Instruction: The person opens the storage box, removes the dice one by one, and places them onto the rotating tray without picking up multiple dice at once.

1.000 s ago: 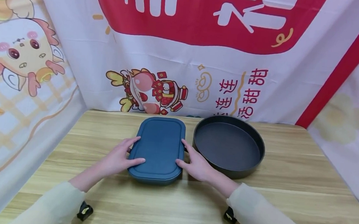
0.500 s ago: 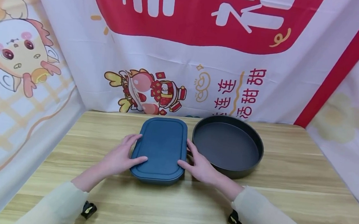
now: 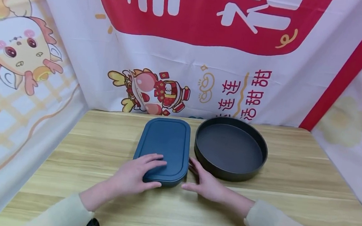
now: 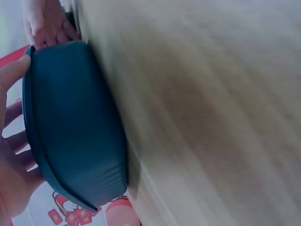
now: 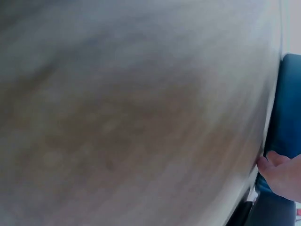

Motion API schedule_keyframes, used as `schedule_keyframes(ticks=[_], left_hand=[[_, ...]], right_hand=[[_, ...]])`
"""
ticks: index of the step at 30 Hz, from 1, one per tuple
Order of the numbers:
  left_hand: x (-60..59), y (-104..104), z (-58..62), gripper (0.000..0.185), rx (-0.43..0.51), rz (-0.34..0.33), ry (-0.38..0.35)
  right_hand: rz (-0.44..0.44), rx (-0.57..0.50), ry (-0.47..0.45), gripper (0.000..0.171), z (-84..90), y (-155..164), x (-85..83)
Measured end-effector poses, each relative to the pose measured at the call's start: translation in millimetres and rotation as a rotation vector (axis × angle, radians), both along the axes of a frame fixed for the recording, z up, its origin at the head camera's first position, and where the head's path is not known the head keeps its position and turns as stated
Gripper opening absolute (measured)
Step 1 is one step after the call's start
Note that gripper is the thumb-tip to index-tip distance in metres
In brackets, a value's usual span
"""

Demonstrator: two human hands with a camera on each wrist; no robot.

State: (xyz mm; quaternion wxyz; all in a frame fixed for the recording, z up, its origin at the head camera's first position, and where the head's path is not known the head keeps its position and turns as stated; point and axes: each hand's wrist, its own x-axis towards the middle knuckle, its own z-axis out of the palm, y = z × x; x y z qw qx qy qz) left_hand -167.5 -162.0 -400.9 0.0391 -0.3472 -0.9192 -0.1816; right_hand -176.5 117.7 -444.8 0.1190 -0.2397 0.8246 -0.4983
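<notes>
A dark blue rectangular container [image 3: 166, 137] with a flat lid lies lengthwise on the wooden table. Over the lid's near left part spreads my left hand [image 3: 137, 173], fingers extended across the top and thumb at the near edge. From the left wrist view, the thumb [image 4: 16, 70] is right at the lid's rim and the container's side wall faces the camera. At the container's near right corner is my right hand [image 3: 208, 185], thumb and fingers apart, fingertips beside its wall. A round dark pan [image 3: 231, 146] stands just right of the container, close to the right hand's fingers.
The wooden table [image 3: 289, 208] ends at the back against a printed white and red cloth [image 3: 186, 56]. More printed cloth [image 3: 28, 121] hangs along the left side, and a pale one [image 3: 352, 149] along the right.
The container has shifted slightly right toward the pan. My left hand has left the container's side and come over its near left lid; my right hand has slid nearer along the right side.
</notes>
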Motion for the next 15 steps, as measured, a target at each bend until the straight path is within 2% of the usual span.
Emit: schedule_keyframes(ticks=[3, 8, 11, 15], left_hand=[[3.2, 1.1, -3.1, 0.049, 0.018, -0.023, 0.051], [5.3, 2.9, -8.1, 0.030, 0.107, -0.041, 0.120], [6.1, 3.5, -9.5, 0.025, 0.148, -0.046, 0.131], [7.1, 3.9, -9.2, 0.023, 0.178, -0.033, 0.107]], right_hand=[[0.008, -0.020, 0.027, 0.090, -2.5, -1.9, 0.2], [-0.027, -0.023, 0.080, 0.090, -5.2, -6.4, -1.4], [-0.044, -0.035, 0.090, 0.090, -6.8, -9.0, -1.1], [-0.051, -0.072, 0.092, 0.088, -7.8, -11.9, 0.0]])
